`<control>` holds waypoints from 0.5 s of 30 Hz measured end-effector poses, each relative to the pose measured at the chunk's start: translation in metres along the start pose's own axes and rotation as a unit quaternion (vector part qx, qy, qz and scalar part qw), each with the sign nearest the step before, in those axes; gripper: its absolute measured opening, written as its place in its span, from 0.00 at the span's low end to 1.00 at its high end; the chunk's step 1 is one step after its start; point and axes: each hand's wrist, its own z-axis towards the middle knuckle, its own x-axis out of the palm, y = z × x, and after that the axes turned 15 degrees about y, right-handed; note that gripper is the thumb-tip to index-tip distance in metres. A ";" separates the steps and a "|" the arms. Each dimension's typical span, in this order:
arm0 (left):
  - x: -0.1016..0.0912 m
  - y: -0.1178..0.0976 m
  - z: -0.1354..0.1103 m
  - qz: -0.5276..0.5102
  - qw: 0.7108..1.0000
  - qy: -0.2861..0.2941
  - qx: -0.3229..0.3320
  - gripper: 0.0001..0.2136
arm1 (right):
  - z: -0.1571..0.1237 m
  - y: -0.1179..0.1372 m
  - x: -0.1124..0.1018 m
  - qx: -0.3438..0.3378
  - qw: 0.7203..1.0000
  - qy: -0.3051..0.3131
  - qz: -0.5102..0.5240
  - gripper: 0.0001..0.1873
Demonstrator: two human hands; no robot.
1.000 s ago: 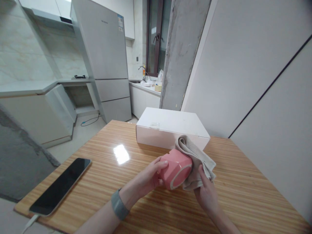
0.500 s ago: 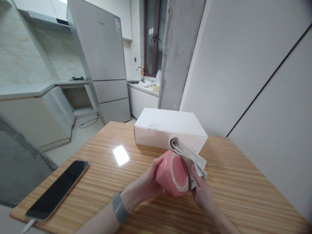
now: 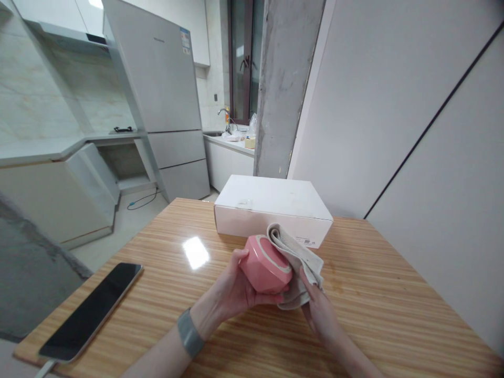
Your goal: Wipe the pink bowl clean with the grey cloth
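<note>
My left hand (image 3: 233,289) is wrapped round a pink faceted cup (image 3: 263,266), held tilted just above the wooden table (image 3: 366,310) with its pale base ring turned up and away from me. My right hand (image 3: 318,311) grips a beige cloth (image 3: 296,257) and presses it against the cup's right side and top. The cup's mouth is hidden from view. A grey band sits on my left wrist.
A white flat box (image 3: 271,210) lies on the table just behind my hands. A black phone (image 3: 91,311) with a cable rests near the table's left edge. Beyond stand a grey fridge (image 3: 165,100), kitchen counters and a concrete pillar (image 3: 281,84).
My left hand has turned the cup so its pale ring moved from facing me to facing up and away. The cloth in my right hand followed round it.
</note>
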 end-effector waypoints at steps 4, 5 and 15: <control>0.000 0.005 -0.002 0.019 1.000 0.000 0.008 0.27 | -0.004 0.023 0.019 0.039 0.999 -0.002 0.025 0.25; 0.001 0.006 -0.002 0.016 1.000 0.000 0.003 0.27 | -0.004 0.027 0.024 0.038 0.999 0.003 0.030 0.25; -0.001 0.010 0.003 0.092 0.993 -0.057 0.037 0.24 | -0.004 0.027 0.034 0.042 0.996 0.002 0.072 0.32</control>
